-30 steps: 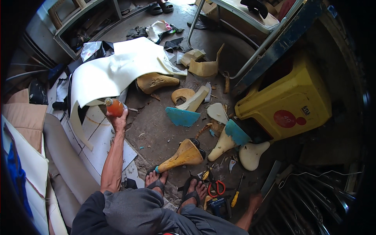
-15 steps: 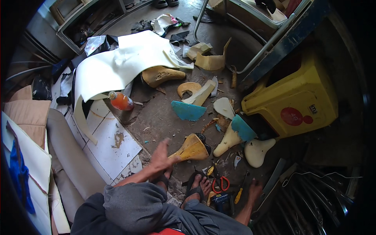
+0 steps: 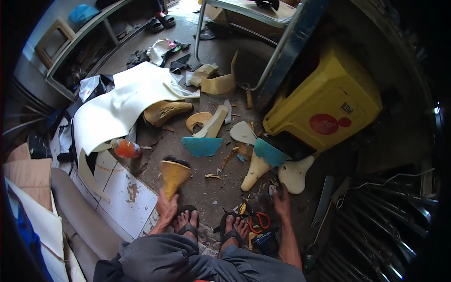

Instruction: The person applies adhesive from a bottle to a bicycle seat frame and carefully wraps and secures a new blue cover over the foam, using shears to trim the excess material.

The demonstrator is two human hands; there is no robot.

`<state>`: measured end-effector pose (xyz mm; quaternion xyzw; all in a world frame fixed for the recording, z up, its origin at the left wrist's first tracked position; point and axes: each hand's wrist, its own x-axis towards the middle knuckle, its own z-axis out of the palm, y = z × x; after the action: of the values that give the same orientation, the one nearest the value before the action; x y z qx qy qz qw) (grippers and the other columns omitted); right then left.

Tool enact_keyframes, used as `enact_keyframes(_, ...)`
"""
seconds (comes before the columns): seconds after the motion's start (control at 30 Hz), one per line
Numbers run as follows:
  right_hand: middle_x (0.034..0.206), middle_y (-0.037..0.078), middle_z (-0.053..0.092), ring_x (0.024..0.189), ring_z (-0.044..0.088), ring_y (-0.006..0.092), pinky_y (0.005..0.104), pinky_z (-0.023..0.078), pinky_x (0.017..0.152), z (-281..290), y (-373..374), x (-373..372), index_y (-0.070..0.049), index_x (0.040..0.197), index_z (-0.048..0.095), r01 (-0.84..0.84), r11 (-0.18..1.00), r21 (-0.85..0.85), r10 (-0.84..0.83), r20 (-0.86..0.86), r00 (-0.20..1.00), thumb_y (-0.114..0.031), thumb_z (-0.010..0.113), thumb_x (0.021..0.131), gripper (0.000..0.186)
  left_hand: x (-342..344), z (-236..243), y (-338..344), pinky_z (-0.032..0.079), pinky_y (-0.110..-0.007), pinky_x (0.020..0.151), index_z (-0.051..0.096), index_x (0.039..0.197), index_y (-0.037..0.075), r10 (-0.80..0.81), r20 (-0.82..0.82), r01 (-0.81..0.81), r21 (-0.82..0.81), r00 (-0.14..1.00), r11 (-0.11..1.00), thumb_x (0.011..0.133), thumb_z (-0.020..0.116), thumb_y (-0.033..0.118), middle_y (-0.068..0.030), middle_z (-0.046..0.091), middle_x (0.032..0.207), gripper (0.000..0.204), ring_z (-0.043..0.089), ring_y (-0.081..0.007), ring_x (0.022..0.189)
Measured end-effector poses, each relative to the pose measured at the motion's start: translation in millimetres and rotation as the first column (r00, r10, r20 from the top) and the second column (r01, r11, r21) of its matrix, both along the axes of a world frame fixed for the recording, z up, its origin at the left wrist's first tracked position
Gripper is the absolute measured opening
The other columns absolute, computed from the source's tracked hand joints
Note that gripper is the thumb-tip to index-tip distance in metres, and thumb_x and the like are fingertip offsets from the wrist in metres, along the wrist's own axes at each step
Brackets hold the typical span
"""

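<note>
My left hand (image 3: 166, 205) is closed round the narrow nose of a yellowish foam bicycle saddle (image 3: 174, 177). The saddle is raised, its wide end with a black edge pointing away from me. My right hand (image 3: 282, 204) reaches low over the floor with its fingers stretched out, beside a small pale piece (image 3: 272, 190); whether they touch is unclear. Just beyond it lie a cream foam saddle (image 3: 295, 175) and another pale saddle (image 3: 256, 173) with a turquoise foam piece (image 3: 270, 152) against it. Red-handled scissors (image 3: 259, 222) lie between my right foot and right forearm.
A large white foam sheet (image 3: 112, 103) and an orange bottle (image 3: 126, 148) are at left. Foam offcuts and a turquoise half-round piece (image 3: 202, 146) litter the middle. A yellow plastic stool (image 3: 324, 103) lies tipped at right, above dark metal tubes (image 3: 376, 225). A metal-framed chair (image 3: 244, 23) stands behind.
My left hand has taken hold of the yellowish saddle, lifted it and turned it nose toward me. My right hand has moved forward toward the small pale piece. The view has shifted.
</note>
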<state>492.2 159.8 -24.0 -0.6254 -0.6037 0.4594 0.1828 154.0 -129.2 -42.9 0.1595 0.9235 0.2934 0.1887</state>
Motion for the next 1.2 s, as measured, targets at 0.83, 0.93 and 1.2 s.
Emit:
enact_keyframes(0.83, 0.102, 0.026, 0.068, 0.096, 0.069, 0.0381, 0.0444, 0.054, 0.083, -9.8, -135.0, -132.7, 0.005, 0.116, 0.056, -0.331, 0.908, -0.257, 0.388, 0.218, 0.896, -0.06, 0.079, 0.071, 0.082, 58.4, -5.2, 57.2, 0.046, -0.045, 0.1, 0.048, 0.133, -0.003, -0.623, 0.076, 0.555, 0.38, 0.779, 0.74, 0.092, 0.063, 0.021, -0.0263, 0.056, 0.125, 0.05, 0.057, -0.04, 0.116)
enact_keyframes(0.93, 0.106, 0.023, 0.068, 0.089, 0.07, 0.0313, 0.0417, 0.055, 0.077, -24.2, -143.1, -113.2, 0.006, 0.121, 0.054, -0.49, 0.821, -0.292, 0.532, 0.081, 0.843, -0.06, 0.074, 0.081, 0.08, 58.6, -2.7, 43.7, 0.046, -0.045, 0.099, 0.05, 0.131, -0.003, -0.609, 0.158, 0.525, 0.372, 0.777, 0.766, 0.092, 0.063, 0.022, -0.0261, 0.057, 0.123, 0.048, 0.057, -0.0405, 0.115)
enact_keyframes(1.2, 0.082, 0.012, 0.071, 0.075, 0.07, 0.0194, 0.036, 0.054, 0.068, -13.8, -122.7, -68.0, -0.002, 0.102, 0.07, -0.627, 0.749, -0.216, 0.644, 0.016, 0.765, -0.04, 0.072, 0.088, 0.041, 46.6, -0.2, 26.9, 0.049, -0.045, 0.095, 0.056, 0.124, -0.002, -0.588, 0.16, 0.537, 0.274, 0.793, 0.798, 0.091, 0.064, 0.022, -0.0243, 0.061, 0.115, 0.042, 0.06, -0.0407, 0.109)
